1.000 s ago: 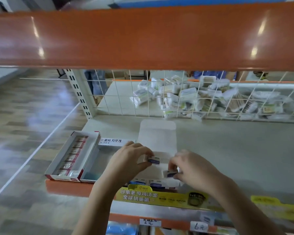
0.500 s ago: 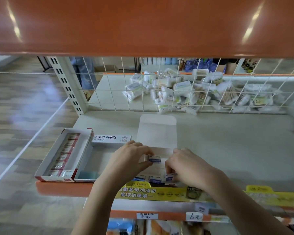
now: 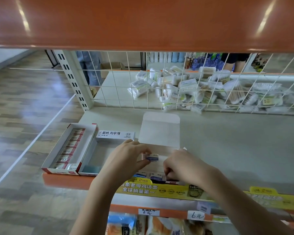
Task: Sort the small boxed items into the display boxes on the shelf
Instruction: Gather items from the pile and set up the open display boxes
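We're pinching a small boxed item (image 3: 152, 157) in our left hand (image 3: 126, 160) over the white display box (image 3: 159, 133); right hand (image 3: 182, 168), at 3 o'clock, is curling onto the front row. Next we're probably slotting it in snug.

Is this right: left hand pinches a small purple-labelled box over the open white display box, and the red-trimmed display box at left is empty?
Not quite. The head view shows the red-trimmed display box holding a row of red-labelled items, not empty. The rest stands: the left hand pinches the small purple-labelled box over the open white display box.
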Available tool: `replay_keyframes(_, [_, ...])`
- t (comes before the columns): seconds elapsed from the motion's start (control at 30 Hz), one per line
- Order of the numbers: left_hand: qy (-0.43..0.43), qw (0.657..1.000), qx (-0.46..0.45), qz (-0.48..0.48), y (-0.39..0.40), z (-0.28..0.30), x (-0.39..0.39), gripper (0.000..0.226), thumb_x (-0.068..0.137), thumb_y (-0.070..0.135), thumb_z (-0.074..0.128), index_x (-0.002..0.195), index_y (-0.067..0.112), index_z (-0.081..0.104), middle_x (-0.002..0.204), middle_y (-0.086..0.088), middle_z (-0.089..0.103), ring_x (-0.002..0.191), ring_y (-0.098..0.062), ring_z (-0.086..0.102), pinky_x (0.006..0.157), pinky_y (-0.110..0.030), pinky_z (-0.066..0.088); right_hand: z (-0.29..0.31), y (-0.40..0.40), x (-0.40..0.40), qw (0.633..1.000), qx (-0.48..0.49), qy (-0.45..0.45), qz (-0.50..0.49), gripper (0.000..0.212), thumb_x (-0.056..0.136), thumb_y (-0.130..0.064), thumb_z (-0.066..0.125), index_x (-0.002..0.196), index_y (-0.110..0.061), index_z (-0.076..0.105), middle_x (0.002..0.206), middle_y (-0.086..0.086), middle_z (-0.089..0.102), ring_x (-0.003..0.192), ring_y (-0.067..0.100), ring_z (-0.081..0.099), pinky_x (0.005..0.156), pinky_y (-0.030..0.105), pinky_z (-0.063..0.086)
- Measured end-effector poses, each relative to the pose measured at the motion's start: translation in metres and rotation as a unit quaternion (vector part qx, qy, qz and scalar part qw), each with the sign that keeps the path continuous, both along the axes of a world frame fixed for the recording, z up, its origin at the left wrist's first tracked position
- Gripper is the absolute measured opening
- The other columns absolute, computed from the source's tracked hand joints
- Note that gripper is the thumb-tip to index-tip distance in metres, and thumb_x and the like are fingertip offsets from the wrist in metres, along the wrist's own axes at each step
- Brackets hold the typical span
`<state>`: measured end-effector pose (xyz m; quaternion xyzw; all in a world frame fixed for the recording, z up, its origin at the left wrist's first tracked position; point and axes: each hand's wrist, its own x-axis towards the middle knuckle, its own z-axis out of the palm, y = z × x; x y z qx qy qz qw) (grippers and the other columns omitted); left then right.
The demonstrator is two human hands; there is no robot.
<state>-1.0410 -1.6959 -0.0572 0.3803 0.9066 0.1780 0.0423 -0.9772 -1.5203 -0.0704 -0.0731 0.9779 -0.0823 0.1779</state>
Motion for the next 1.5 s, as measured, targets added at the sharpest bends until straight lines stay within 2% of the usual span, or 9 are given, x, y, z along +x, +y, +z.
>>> replay_keyframes(0.17, [0.01,1.0,-0.01,-0.01,0.011,0.003,0.001,0.023,0.088,0.04,0.058,0.109,0.032,0.061,0.106,0.014,0.06,0.103,-0.007,0.045,0.08,-0.022,0.039,0.013,0.012,0.004,0.998,-0.035,0.05,-0.01,0.018,0.09,-0.025,0.057,0.104,-0.022,0.067,0.105,0.0,0.06,0.098,0.016,0.056,0.088,0.026,0.044])
replay_keyframes(0.33, [-0.008,0.999,-0.031,-0.04,0.034,-0.002,0.002,0.023,0.089,0.036,0.057,0.11,0.032,0.062,0.109,0.014,0.062,0.104,-0.008,0.046,0.085,-0.026,0.043,0.026,0.044,0.007,0.974,-0.061,0.171,-0.133,0.024,0.091,-0.033,0.055,0.109,-0.017,0.06,0.104,-0.006,0.059,0.095,0.009,0.053,0.086,0.021,0.044])
replay_keyframes(0.5, [-0.035,0.995,-0.066,-0.066,0.049,-0.013,0.005,0.021,0.087,0.037,0.06,0.107,0.031,0.065,0.108,0.012,0.063,0.104,-0.01,0.051,0.087,-0.028,0.044,0.011,0.053,0.009,0.973,-0.038,0.108,-0.202,0.032,0.091,-0.046,0.052,0.095,-0.015,0.059,0.085,-0.002,0.061,0.073,0.011,0.056,0.068,0.025,0.048])
replay_keyframes(0.6, [-0.057,0.992,-0.077,-0.084,0.055,-0.017,0.008,0.02,0.087,0.037,0.06,0.105,0.029,0.064,0.104,0.009,0.064,0.101,-0.01,0.052,0.082,-0.026,0.046,0.004,0.049,0.009,0.973,-0.068,0.087,-0.204,0.029,0.092,-0.036,0.053,0.08,-0.01,0.055,0.069,0.001,0.052,0.054,0.011,0.041,0.051,0.022,0.031])
replay_keyframes(0.73, [-0.073,0.989,-0.089,-0.097,0.057,-0.019,0.007,0.02,0.087,0.035,0.061,0.106,0.028,0.064,0.104,0.01,0.065,0.1,-0.01,0.052,0.08,-0.025,0.044,0.004,0.047,0.006,0.97,-0.104,0.085,-0.204,0.03,0.093,-0.03,0.054,0.072,-0.009,0.049,0.062,0.002,0.045,0.051,0.013,0.035,0.048,0.023,0.024])
replay_keyframes(0.93, [-0.096,0.986,-0.087,-0.11,0.053,-0.016,0.006,0.018,0.09,0.03,0.057,0.104,0.027,0.068,0.101,0.011,0.067,0.088,-0.003,0.052,0.066,-0.015,0.034,0.005,0.043,0.002,0.971,-0.117,0.092,-0.188,0.028,0.093,-0.026,0.053,0.075,-0.006,0.051,0.064,0.004,0.047,0.051,0.012,0.035,0.048,0.023,0.024])
replay_keyframes(1.2, [-0.087,0.983,-0.119,-0.107,0.06,-0.012,0.001,0.018,0.091,0.03,0.055,0.104,0.031,0.067,0.103,0.013,0.067,0.091,-0.006,0.058,0.079,-0.026,0.05,0.009,0.05,0.001,0.971,-0.14,0.075,-0.18,0.029,0.095,-0.037,0.05,0.094,-0.011,0.064,0.075,0.002,0.061,0.053,0.009,0.045,0.049,0.019,0.031])
replay_keyframes(1.3, [-0.048,0.988,-0.093,-0.11,0.075,0.009,-0.007,0.019,0.093,0.033,0.053,0.109,0.031,0.063,0.105,0.014,0.064,0.091,-0.004,0.056,0.085,-0.026,0.049,0.02,0.068,0.009,0.964,-0.152,0.091,-0.198,0.026,0.093,-0.037,0.052,0.103,-0.016,0.065,0.09,-0.002,0.068,0.071,0.011,0.062,0.065,0.025,0.048])
replay_keyframes(1.5, [0.093,0.979,-0.028,-0.178,0.171,0.048,0.001,0.025,0.094,0.038,0.046,0.114,0.03,0.058,0.11,0.008,0.061,0.107,-0.013,0.053,0.086,-0.028,0.041,0.032,0.15,0.053,0.946,-0.098,0.158,-0.264,0.026,0.09,-0.029,0.056,0.112,-0.016,0.062,0.112,0.001,0.061,0.104,0.016,0.055,0.089,0.029,0.043])
